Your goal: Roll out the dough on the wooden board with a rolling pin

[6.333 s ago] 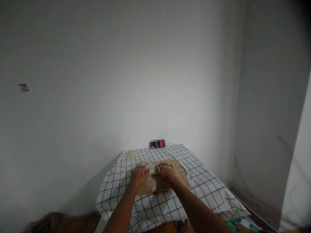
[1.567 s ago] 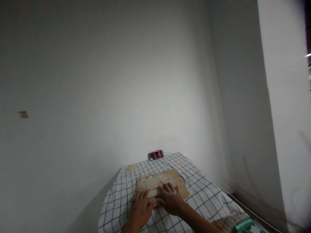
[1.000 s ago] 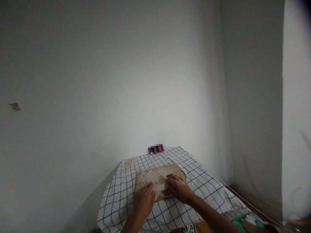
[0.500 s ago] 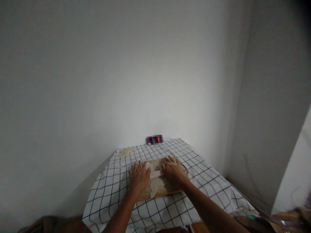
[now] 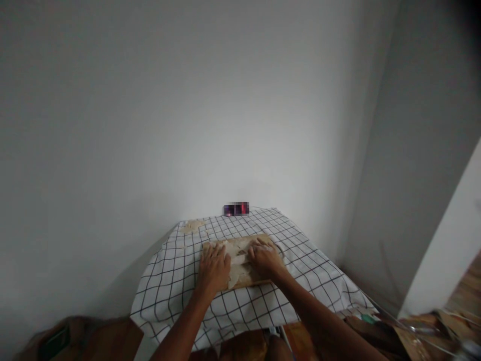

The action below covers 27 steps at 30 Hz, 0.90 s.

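A floury wooden board [image 5: 259, 237] rests on the cloth in front of me, with a thin, ragged sheet of dough [image 5: 237, 275] spread over it. A pale roll [image 5: 239, 259] runs crosswise between my hands; whether it is rolled dough or a rolling pin I cannot tell. My left hand [image 5: 215, 265] presses palm down at the roll's left end, fingers stretched out and apart. At the other end lies my right hand [image 5: 266, 256], also palm down, with fingers slightly bent and whitened by flour. Both palms hide the ends of the roll.
A white checked cloth [image 5: 169, 273] covers the table. Dough scraps [image 5: 193, 226] lie at its far left corner. A small dark, blurred-out object [image 5: 236, 209] stands at the back against the pale wall [image 5: 240, 100]. Cardboard-brown items [image 5: 417, 333] sit low on the right.
The camera view has tilted and shifted a little, so the table sits higher in the picture. Both hands remain on the roll, and the right fingers look slightly more bent.
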### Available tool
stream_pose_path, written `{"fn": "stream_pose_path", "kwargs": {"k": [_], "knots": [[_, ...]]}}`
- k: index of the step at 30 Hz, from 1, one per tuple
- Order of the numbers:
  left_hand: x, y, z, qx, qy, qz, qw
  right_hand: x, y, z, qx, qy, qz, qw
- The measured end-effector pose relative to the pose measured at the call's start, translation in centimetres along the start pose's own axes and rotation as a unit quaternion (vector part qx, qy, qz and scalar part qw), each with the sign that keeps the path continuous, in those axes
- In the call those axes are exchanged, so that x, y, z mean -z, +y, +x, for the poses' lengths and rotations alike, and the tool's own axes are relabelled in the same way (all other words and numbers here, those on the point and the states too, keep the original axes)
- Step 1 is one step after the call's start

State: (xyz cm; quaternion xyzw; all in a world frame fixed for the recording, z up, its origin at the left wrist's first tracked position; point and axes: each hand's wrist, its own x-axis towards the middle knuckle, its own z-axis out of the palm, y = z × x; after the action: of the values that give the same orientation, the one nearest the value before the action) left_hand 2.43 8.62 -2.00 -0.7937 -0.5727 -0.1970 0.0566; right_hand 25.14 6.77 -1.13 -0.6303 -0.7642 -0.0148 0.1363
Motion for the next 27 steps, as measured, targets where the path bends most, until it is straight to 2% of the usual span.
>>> {"fn": "stream_pose_path", "kwargs": {"k": [4, 9, 13, 16, 21, 25, 27], "knots": [[0.9, 0.7, -2.2, -0.021, -0.006, 0.006, 1.000, -0.1, -0.5, -1.6, -0.031, 0.001, 0.025, 0.999], [1.2, 0.9, -5.3, -0.042, 0.002, -0.016, 0.999, -0.4, -1.1, -4.1, -0.036, 0.012, 0.052, 0.998], [1.4, 1.1, -6.4, -0.037, -0.008, -0.020, 0.999, -0.2, -1.5, -4.7, -0.037, 0.009, 0.060, 0.997], [1.7, 1.2, -5.8, -0.033, -0.010, -0.019, 0.999, 0.5, -1.6, -4.0, -0.038, 0.002, 0.051, 0.998], [1.1, 0.9, -3.0, -0.031, -0.006, -0.021, 0.999, 1.1, -1.2, -1.5, -0.036, -0.011, 0.024, 0.999], [0.2, 0.6, -0.7, -0.014, 0.010, -0.017, 1.000, 1.0, -0.2, 1.0, 0.029, -0.022, -0.025, 0.999], [-0.2, 0.3, 0.4, -0.008, 0.015, -0.016, 1.000, 0.8, 0.1, 2.4, 0.039, -0.023, -0.044, 0.998]]}}
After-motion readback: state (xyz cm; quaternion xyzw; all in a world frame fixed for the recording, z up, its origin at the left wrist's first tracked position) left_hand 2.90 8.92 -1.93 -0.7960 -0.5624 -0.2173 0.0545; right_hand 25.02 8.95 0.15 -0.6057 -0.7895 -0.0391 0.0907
